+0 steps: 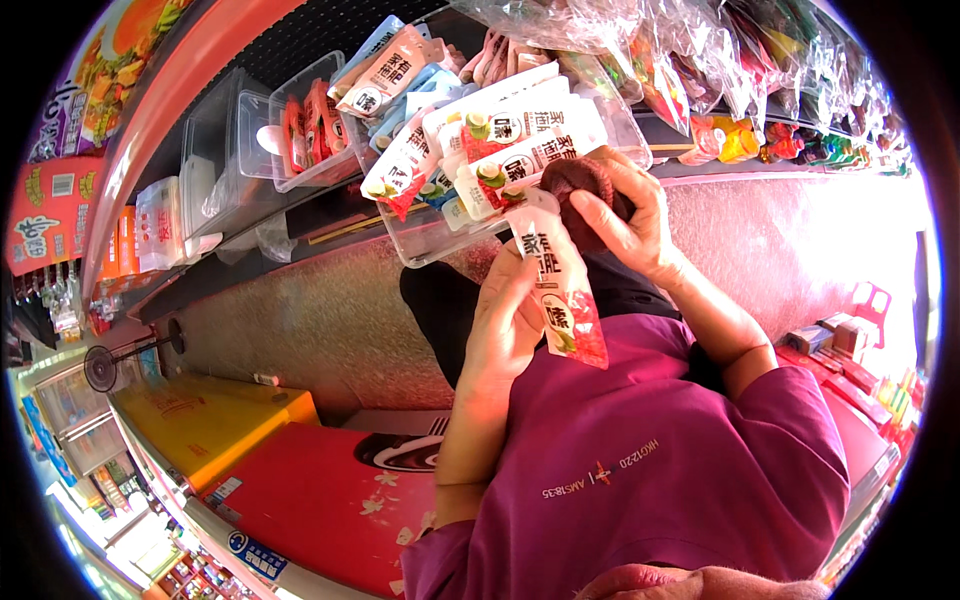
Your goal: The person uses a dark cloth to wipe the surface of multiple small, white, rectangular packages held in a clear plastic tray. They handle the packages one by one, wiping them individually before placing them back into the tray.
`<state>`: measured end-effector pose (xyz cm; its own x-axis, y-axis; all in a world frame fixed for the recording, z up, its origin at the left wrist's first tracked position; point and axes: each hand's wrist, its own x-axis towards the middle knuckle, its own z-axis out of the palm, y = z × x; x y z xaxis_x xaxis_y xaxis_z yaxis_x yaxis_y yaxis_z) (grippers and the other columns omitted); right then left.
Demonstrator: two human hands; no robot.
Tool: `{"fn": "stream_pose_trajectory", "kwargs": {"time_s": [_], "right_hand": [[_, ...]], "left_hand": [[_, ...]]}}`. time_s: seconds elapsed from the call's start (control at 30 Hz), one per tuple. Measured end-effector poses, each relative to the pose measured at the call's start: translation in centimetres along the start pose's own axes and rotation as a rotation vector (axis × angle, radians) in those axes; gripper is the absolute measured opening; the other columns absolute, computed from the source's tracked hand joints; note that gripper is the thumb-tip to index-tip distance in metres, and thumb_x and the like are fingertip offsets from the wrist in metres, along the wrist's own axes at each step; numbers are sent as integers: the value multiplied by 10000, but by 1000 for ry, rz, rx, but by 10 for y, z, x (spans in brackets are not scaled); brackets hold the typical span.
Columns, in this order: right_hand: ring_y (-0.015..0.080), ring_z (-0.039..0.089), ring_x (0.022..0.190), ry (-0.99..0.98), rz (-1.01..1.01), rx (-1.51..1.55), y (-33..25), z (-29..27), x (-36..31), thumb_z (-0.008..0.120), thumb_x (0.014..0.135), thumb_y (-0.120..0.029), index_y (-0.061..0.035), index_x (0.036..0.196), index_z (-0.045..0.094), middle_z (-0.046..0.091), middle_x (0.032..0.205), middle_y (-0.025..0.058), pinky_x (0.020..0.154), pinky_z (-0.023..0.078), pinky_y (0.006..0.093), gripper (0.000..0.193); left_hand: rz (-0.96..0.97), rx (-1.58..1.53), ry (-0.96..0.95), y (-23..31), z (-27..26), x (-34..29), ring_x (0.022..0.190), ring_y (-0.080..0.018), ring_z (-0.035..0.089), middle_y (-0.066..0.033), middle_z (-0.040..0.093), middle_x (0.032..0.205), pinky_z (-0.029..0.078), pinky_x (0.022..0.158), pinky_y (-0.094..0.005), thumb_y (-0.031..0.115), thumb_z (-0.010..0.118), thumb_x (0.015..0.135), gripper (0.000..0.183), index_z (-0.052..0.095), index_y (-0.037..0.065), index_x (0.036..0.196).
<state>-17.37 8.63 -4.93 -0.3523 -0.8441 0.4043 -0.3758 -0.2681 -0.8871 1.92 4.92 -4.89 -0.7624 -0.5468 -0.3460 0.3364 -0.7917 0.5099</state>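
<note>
Left grip (510, 310), a bare hand, is closed on a long, flat white-and-red snack packet (562, 290), thumb on the near face, just left of centre in the frame; the packet's red end points down toward the purple short-sleeved shirt (650, 450). Right grip (635, 215) is wrapped around a wadded dark-brown cloth (580, 185), right by the packet's top end; whether cloth and packet actually touch, can't tell from here. Straight above, upper middle of the frame: a clear rectangular plastic bin (450, 245) heaped with white packets with red ends (540, 150), several lying over its near side, light-blue packets (410, 95) behind. Risks, my read: heap is loose and rides high, so a knuckle or cloth edge brushing it could slide a few out and down to the floor. Bin's near corner looks to jut past the dark shelf (330, 215), so a forearm bump or a downward push might tip it. Packet has a one-sided hold near its upper half; a hard drag on it with the cloth could twist it out or crease the film. Too tight a squeeze could stress the seal.
</note>
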Motion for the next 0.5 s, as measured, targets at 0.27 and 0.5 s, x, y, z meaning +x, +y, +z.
{"fn": "stream_pose_trajectory", "kwargs": {"time_s": [0.27,0.5], "right_hand": [[59,556,830,165,304,251,3,-1,9,672,916,-156,2,1071,648,654,872,7,746,483,249,223],[289,627,833,-55,-143,-186,-37,-5,9,686,824,-125,-10,1064,670,616,926,114,773,499,361,267]], "left_hand": [[181,209,0,18,10,-11,1031,-190,627,-120,602,1188,521,886,-332,10,586,930,476,400,23,1368],[443,478,106,17,11,-7,994,-119,614,-81,632,1119,487,862,-264,24,621,929,411,451,-25,1300]]}}
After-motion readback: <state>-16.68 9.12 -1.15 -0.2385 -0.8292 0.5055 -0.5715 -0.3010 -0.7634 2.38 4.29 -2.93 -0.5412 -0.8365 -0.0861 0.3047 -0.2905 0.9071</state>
